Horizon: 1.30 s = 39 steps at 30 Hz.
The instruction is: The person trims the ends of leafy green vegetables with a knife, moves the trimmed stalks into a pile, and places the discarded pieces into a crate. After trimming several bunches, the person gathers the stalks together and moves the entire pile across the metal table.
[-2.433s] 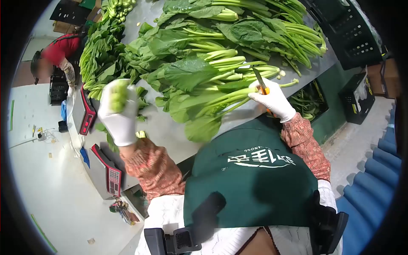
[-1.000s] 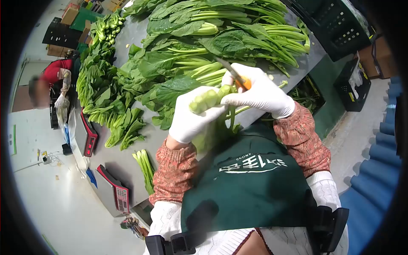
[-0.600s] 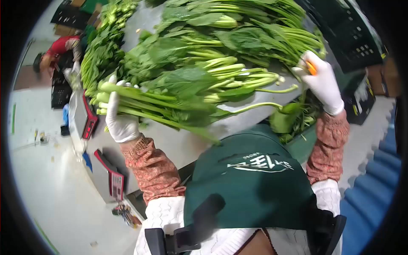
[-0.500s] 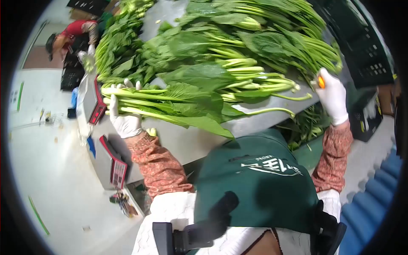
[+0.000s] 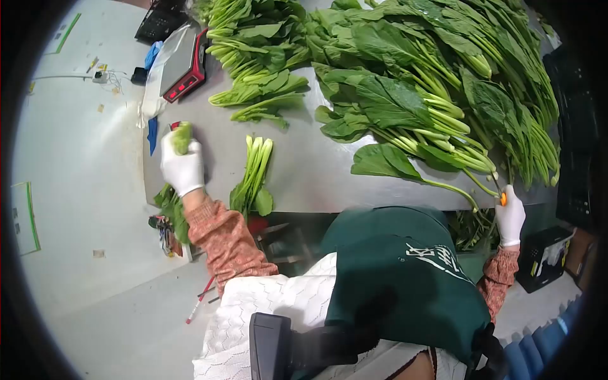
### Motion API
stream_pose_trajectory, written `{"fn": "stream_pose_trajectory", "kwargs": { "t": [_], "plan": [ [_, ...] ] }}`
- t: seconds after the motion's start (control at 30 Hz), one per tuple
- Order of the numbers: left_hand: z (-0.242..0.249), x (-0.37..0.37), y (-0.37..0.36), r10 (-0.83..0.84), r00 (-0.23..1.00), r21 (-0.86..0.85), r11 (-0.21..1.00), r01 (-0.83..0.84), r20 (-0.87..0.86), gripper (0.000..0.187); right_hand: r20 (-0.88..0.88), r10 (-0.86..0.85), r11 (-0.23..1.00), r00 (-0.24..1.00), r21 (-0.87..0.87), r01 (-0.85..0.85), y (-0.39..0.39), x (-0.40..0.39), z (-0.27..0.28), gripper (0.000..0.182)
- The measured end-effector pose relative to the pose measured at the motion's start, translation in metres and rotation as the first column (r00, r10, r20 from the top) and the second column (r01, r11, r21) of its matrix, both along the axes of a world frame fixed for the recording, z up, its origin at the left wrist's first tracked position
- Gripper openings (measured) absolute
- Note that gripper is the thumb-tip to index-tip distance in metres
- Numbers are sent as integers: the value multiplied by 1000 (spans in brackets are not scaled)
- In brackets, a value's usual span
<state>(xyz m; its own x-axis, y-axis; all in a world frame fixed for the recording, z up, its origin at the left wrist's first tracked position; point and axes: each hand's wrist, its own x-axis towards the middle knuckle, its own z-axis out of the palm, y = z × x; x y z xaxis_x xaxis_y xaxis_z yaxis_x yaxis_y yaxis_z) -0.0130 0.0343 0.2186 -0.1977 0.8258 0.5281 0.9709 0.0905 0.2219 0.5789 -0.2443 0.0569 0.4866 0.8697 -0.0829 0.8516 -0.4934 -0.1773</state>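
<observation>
My left hand (image 5: 182,166), in a white glove, is closed around a bunch of leafy greens (image 5: 181,138) at the table's left end. The pale stems stick up above the fist, and leaves hang below it. A smaller bunch of greens (image 5: 254,166) lies near the front edge, right of that hand. At the right, my gloved right hand (image 5: 510,218) grips a knife by its orange handle (image 5: 503,199). Its thin blade points up beside the cut stem ends of the large pile of greens (image 5: 392,104). Part of the blade is hidden among the stems.
A red-edged scale (image 5: 183,66) stands at the table's upper left, next to a row of greens (image 5: 266,57). Dark crates (image 5: 573,133) flank the right side. Loose leaves (image 5: 472,229) lie below the metal table's (image 5: 304,183) front edge.
The view has turned left and down. The long greens held flat across the table are now a bunch in my left fist at the left end. My right hand keeps the knife, near the stems.
</observation>
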Motion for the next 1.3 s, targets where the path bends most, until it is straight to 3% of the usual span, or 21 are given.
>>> {"fn": "stream_pose_trajectory", "kwargs": {
  "t": [0.07, 0.23, 0.27, 0.3, 0.33, 0.37, 0.4, 0.43, 0.47, 0.5, 0.53, 0.57, 0.63, 0.7, 0.8, 0.9, 1.03, 1.1, 1.17, 1.2, 1.3],
  "plan": [
    [-39, -1, 5, 180, 954, -191, 955, -228, -239, 32, 12, -1, 1000, 1000, 10, 1, -5, -1, 3, 20],
    [-170, -68, 42, 286, 957, -342, 896, -282, -41, 40, 44, -5, 999, 999, -51, 7, -10, -1, 9, 22],
    [-207, -105, 56, 150, 949, -408, 913, -24, 279, 42, 47, 8, 999, 999, -41, -6, -10, -1, 12, 22],
    [-237, -135, 66, 33, 809, -397, 882, 252, 587, 45, 7, 63, 990, 998, 123, -63, -6, -10, 23, 20],
    [-254, -127, 63, 174, 619, -361, 913, 190, 766, 45, 27, 8, 1000, 1000, 28, -9, -7, -8, 22, 22],
    [-289, -156, 76, 236, 611, -417, 893, 170, 756, 44, 80, -39, 989, 996, -136, 49, -10, 5, 11, 28],
    [-256, -118, 62, 230, 443, -368, 894, 256, 867, 43, 87, -24, 1000, 996, -4, 24, -13, 4, 13, 28],
    [-231, -102, 56, 225, 439, -362, 896, 257, 870, 53, 112, -35, 999, 993, 0, 35, -13, 7, 7, 27],
    [-252, -127, 62, 231, 619, -344, 937, 68, 751, 67, 135, -54, 997, 989, -55, 62, -13, 13, -1, 28],
    [-224, -106, 56, 211, 688, -388, 915, 110, 694, 82, 124, -61, 998, 990, -19, 64, -9, 11, 4, 31],
    [-204, -78, 43, 148, 752, -272, 961, 43, 642, 83, 70, -88, 996, 994, 18, 87, 0, 8, 7, 35],
    [-193, -66, 43, 250, 931, -272, 946, -177, 266, 78, 26, -65, 993, 998, 104, 62, 10, 4, 11, 39],
    [-182, -53, 48, 104, 948, -184, 982, -50, 301, 69, -44, 6, 937, 999, 348, 10, 30, 0, -3, 41],
    [-166, -3, 44, -100, 830, -113, 975, 192, 549, 57, -57, 22, 960, 998, 279, -5, 47, 0, -27, 39],
    [-148, 78, 34, -388, 737, -81, 855, 512, 554, 45, -61, -105, 994, 993, 21, 107, 58, -6, -41, 38],
    [-139, 161, 9, -613, 575, -31, 669, 743, 542, 40, -247, -36, 994, 968, 90, 60, 44, 10, -37, 39],
    [-99, 278, -46, -831, 283, 5, 325, 946, 479, 38, -669, 102, 921, 736, 343, 184, 41, -3, 25, 34],
    [-94, 332, -69, -906, 68, 19, 84, 996, 418, 47, -717, 74, 898, 693, 350, 267, 48, -21, 66, 30],
    [-85, 383, -96, -968, 9, -23, 4, 1000, 251, 66, -731, 101, 873, 675, 390, 292, 50, -33, 99, 31],
    [-95, 403, -107, -960, 29, -13, 27, 1000, 278, 68, -701, 58, 888, 710, 362, 285, 47, -37, 113, 30],
    [-93, 433, -117, -932, 20, 8, 24, 1000, 362, 61, -806, 156, 741, 571, 478, 471, 36, -47, 129, 28]
  ]
}}
